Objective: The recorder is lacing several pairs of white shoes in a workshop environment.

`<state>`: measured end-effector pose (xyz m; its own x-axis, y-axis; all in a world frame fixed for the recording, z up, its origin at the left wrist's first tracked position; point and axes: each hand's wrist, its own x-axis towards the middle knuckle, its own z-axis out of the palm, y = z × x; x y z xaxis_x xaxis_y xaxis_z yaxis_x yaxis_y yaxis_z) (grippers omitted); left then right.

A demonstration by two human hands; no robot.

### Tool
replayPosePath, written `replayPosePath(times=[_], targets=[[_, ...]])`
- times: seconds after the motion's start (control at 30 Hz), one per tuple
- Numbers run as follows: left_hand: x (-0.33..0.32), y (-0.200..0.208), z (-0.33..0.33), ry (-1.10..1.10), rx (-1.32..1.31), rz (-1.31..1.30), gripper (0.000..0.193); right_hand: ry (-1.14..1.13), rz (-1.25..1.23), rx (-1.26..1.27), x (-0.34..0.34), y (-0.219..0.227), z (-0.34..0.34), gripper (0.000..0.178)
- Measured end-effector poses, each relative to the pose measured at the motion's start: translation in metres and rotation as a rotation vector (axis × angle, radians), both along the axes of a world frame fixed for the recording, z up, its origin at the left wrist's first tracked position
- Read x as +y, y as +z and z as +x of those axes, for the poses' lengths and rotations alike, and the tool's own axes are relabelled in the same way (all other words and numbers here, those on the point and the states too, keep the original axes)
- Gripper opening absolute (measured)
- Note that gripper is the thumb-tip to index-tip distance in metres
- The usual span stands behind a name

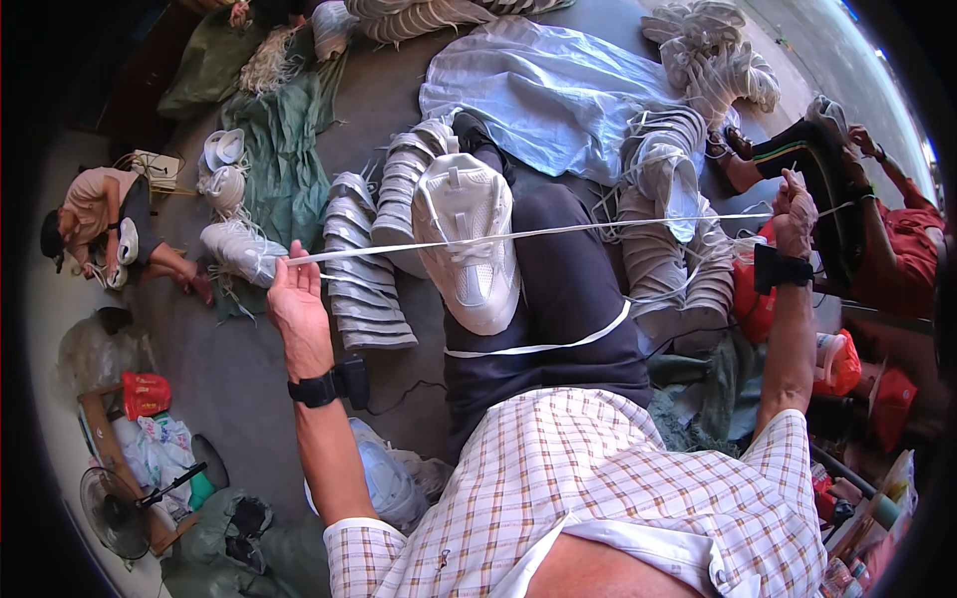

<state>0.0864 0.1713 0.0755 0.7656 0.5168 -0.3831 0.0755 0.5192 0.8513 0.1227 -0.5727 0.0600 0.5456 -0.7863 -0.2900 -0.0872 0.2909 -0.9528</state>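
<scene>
Pale blue sheet (548,85) spread on grey floor (254,439). Left of sheet: green sacking (287,149); farther left, person in dark cap (98,204). Far lower left of sheet: round fan (113,513), red bag (147,396). Lower right: person in red top (905,247).

Arms (334,453) spread wide; left palm (301,314) upturned, left fingers (301,281) pinched; right fingers (795,189) curled tight.

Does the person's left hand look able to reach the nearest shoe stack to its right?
Probably yes: the shoe stack is just to the right of the left hand, with nothing bulky visible between them. However, the hand is occupied, pinching the white lace.
</scene>
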Motion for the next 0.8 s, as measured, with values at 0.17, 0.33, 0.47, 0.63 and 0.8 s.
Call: replayPosePath(times=[0.17,0.33,0.47,0.63,0.8], targets=[[0.084,-0.015,0.03,0.248,-0.064,-0.011,0.027,-0.018,-0.059,-0.102,-0.013,0.007,0.002,0.014],[0.265,-0.016,-0.009,0.513,-0.062,-0.168,0.02,0.118,-0.168,-0.147,0.028,0.013,0.002,0.007],[0.399,0.027,-0.085,0.534,-0.092,-0.283,0.024,0.552,-0.624,-0.182,0.134,-0.011,0.007,0.014],[0.411,0.029,-0.132,0.544,-0.01,-0.307,0.025,1.055,-0.899,-0.342,0.29,0.006,-0.009,0.007],[0.406,0.029,-0.169,0.522,-0.016,-0.344,0.017,1.253,-0.997,-0.474,0.355,-0.01,-0.013,0.007]])
